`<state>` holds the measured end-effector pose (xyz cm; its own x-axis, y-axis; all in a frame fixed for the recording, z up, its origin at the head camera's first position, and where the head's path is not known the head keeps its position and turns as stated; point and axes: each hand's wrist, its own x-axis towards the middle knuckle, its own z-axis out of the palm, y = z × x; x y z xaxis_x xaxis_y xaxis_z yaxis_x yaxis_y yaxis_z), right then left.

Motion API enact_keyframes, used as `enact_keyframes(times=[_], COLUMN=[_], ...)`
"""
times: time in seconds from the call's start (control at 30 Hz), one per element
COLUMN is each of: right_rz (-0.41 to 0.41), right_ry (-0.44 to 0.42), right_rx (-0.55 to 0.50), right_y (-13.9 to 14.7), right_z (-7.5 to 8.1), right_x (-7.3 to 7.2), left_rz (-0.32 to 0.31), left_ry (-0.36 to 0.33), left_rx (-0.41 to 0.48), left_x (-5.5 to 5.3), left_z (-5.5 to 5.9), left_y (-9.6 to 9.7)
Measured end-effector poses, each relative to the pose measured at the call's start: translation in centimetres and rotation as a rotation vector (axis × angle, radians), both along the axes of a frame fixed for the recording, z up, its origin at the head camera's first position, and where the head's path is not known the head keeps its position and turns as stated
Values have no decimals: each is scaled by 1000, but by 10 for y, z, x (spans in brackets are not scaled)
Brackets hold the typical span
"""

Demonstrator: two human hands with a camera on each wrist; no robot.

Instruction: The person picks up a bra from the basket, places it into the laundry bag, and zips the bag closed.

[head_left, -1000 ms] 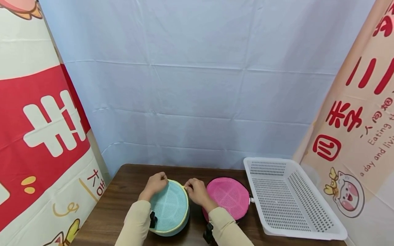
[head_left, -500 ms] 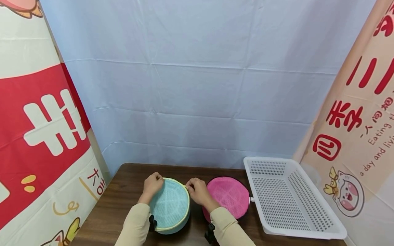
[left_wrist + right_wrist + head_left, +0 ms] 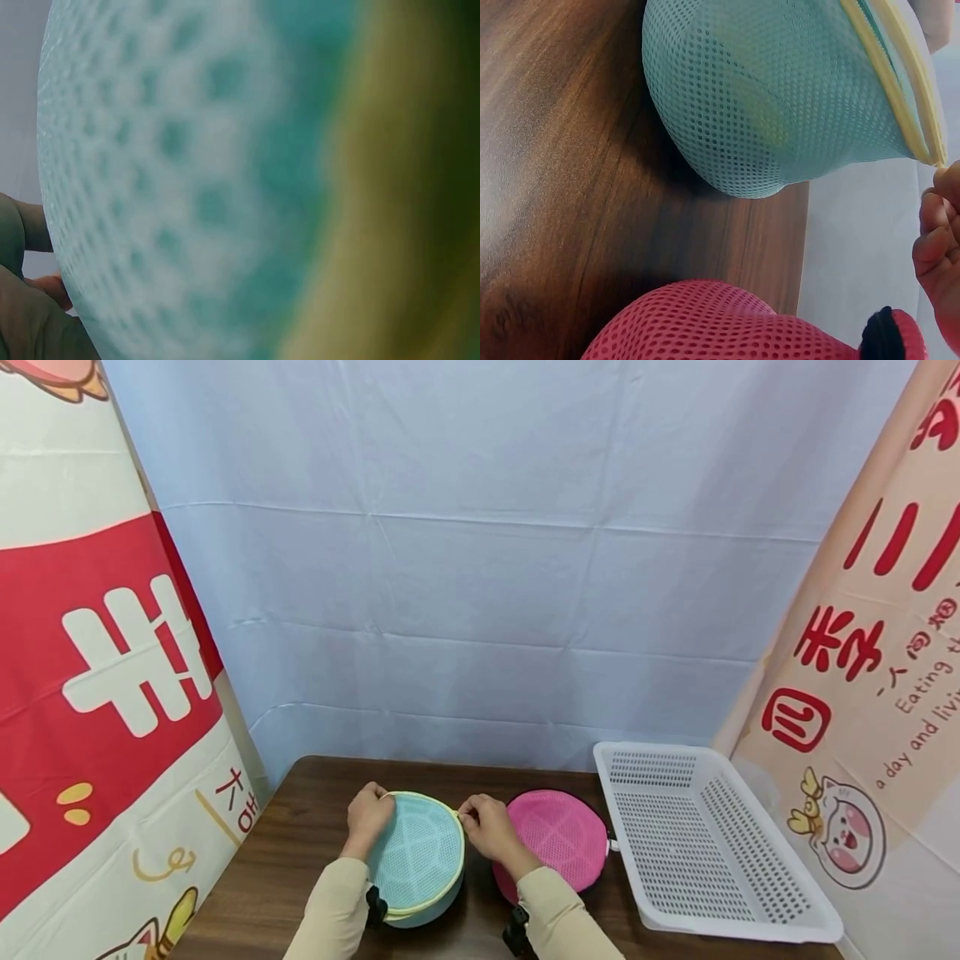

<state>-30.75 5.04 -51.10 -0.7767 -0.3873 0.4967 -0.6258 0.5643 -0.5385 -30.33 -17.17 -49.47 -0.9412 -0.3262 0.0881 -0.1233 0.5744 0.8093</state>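
A round light-blue mesh laundry bag [image 3: 417, 852] with yellow trim stands on the brown table. My left hand [image 3: 370, 817] holds its rim at the far left; in the left wrist view the blurred mesh hides most of those fingers. With thumb and fingers, my right hand [image 3: 487, 828] pinches the end of the yellow trim at the far right of the rim. The right wrist view shows the yellow zip edge [image 3: 892, 90] parted by a narrow gap near that pinch. Something yellowish shows faintly through the bag's side.
A pink mesh bag [image 3: 558, 839] with dark trim lies just right of the blue one, partly under my right forearm. Beyond it stands a white perforated plastic basket [image 3: 627, 860]. A pale blue cloth [image 3: 480, 577] hangs behind the table [image 3: 300, 827].
My left hand has shifted a little left along the rim. The right hand has drifted slightly right, still pinching the trim, and the blue bag has shifted slightly right with it.
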Motion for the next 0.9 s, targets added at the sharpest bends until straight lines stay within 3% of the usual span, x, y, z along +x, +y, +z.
enact_keyframes(times=[0.37, 0.63, 0.9], right_rz=[-28, 8, 23], right_ry=[-18, -27, -19], right_rx=[-1, -7, -4], right_y=[4, 8, 11], right_z=[3, 5, 2], right_x=[1, 2, 3], left_rz=[31, 32, 83], left_ry=[3, 4, -52], left_rx=[15, 24, 49], left_x=[-1, -4, -4], left_z=[-1, 0, 7], left_y=[5, 7, 0])
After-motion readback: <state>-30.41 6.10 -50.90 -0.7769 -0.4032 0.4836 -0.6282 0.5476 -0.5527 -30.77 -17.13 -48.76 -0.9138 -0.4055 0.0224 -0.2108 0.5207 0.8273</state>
